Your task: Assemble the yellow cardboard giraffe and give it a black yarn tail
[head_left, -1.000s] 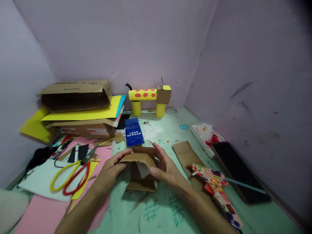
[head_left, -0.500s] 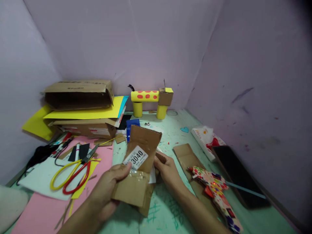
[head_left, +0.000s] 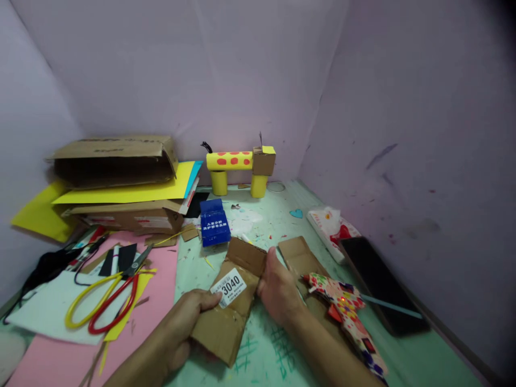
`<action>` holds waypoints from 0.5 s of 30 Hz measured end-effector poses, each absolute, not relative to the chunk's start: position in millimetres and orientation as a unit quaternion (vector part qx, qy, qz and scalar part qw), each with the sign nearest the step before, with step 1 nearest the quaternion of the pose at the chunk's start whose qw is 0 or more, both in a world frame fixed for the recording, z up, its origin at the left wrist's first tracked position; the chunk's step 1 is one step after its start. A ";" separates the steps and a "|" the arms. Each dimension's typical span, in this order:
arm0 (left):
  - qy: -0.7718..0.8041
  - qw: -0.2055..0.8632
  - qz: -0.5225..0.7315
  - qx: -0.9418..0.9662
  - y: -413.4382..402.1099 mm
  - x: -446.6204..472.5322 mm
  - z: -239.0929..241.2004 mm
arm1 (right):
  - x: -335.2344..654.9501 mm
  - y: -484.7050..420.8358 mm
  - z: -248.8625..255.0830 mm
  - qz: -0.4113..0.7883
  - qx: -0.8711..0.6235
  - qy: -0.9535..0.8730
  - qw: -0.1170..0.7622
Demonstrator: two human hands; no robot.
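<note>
A flattened brown cardboard piece (head_left: 226, 322) with a white label reading 3040 lies tilted over the green tabletop (head_left: 266, 355). My left hand (head_left: 183, 328) grips its lower left edge, thumb on top beside the label. My right hand (head_left: 278, 290) clasps its right side near the upper flap. Both hands are closed on the cardboard. Right of my right hand lies a patterned glue gun (head_left: 346, 312) on another cardboard strip (head_left: 300, 255).
Yellow and red scissors (head_left: 100, 301) rest on white and pink paper at the left. Cardboard boxes with yellow sheets (head_left: 121, 183) are stacked at the back left. A blue box (head_left: 215, 222), a yellow spotted tube figure (head_left: 237, 166), a tissue pack (head_left: 330, 228) and a dark phone (head_left: 377, 282) lie around.
The cardboard was folded upright between my hands, then opened and lifted showing the label; now it is lowered flatter toward the table, both hands still on it.
</note>
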State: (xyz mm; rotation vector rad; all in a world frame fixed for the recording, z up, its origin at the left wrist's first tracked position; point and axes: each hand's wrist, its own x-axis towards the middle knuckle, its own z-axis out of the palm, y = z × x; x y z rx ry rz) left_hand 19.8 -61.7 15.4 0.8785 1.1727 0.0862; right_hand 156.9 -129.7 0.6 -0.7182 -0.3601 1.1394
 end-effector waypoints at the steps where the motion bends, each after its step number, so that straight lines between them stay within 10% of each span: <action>1: 0.535 0.740 0.031 0.407 -62.0 19.9 16.0 | 155.1 -129.6 -3.4 0.497 -0.358 -0.179 0.770; 5: 0.502 0.661 -0.069 0.554 -64.8 17.9 23.2 | 152.1 -128.5 -13.3 0.424 -0.459 -0.147 0.767; 10: 0.495 0.297 0.067 0.814 -68.8 9.6 38.5 | 154.0 -131.8 -1.4 0.452 -0.398 -0.105 0.792; 15: 0.319 0.591 0.099 0.735 -78.6 13.1 37.1 | 149.9 -134.4 -0.8 0.435 -0.421 -0.124 0.786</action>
